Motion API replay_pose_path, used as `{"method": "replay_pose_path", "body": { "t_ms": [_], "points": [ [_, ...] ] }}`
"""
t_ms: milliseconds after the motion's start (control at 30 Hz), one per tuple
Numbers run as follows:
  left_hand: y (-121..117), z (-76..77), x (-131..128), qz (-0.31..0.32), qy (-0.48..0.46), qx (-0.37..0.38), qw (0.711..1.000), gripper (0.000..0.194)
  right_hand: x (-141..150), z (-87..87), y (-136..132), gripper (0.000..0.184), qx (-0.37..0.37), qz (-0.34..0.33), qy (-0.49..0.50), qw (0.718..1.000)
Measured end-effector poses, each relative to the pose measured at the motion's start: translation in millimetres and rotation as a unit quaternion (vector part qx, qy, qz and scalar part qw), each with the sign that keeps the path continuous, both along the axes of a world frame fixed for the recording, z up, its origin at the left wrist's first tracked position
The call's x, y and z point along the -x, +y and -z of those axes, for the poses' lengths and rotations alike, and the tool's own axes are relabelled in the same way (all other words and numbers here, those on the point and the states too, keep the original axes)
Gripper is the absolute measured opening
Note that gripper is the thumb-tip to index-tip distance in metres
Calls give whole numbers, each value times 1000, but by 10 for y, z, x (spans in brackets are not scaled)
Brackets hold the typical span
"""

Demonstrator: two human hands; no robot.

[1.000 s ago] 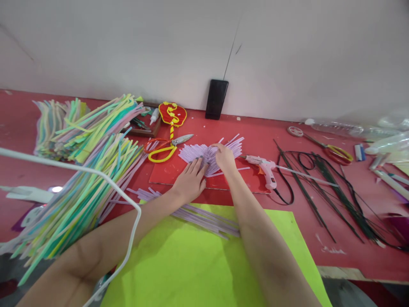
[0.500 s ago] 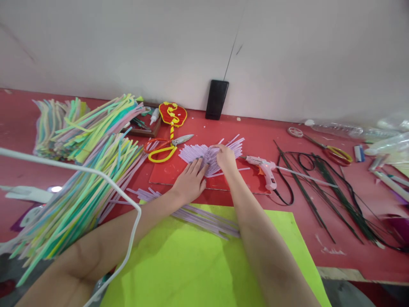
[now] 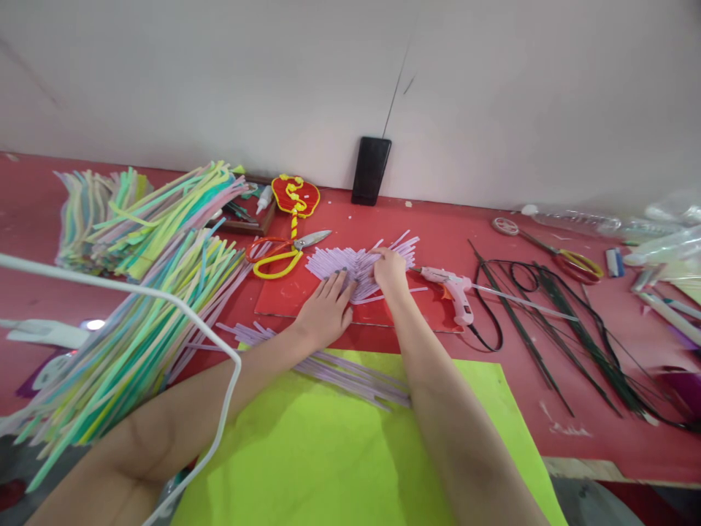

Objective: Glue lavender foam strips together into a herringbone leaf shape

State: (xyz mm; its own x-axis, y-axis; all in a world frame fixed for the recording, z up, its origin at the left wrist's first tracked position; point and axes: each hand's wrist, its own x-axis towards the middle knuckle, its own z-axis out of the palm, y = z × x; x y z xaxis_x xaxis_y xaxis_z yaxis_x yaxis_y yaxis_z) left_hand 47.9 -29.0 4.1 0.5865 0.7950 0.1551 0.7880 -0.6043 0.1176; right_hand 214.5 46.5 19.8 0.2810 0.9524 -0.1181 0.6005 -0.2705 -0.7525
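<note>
Lilac pipe cleaners lie side by side in a leaf-like fan of slanted rows on a red board. My left hand rests open on the fan's near left side, its fingers stretched out over the stems. On the fan's right half is my right hand, index finger reaching toward the middle seam and the other fingers curled under. What those curled fingers pinch, if anything, is hidden. One loose lilac stem pokes out to the right below that hand. A pink glue gun lies just right of the fan.
Loose lilac stems lie across a lime-green sheet beneath my forearms. Bundles of coloured pipe cleaners fill the left. Scissors, a red-yellow ornament and a black phone are behind. Dark green stems and a cable lie right.
My right hand has shifted very slightly right on the fan, with its index finger still near the seam. My left hand stays in place.
</note>
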Motion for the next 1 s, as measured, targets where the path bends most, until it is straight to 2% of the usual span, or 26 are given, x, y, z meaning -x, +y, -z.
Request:
{"method": "replay_pose_path", "body": {
  "t_ms": [233,533,700,900,1000],
  "points": [
    [-1,-10,-3,-3,1,1,1000,51,-7,-6,-24,58,-8,-14,-2,1000],
    [10,34,-1,-2,-9,-8,1000,51,23,-86,-57,48,-37,-29,-97,994],
    [13,33,1,0,-11,-5,1000,52,24,-99,-89,49,-41,-32,-117,992],
    [1,-14,-5,-2,-1,8,1000,52,-5,-102,-98,53,-51,-88,-115,988],
    [2,-6,-5,-3,-6,2,1000,52,8,-120,-113,51,-45,-87,-118,988]
  ]
}}
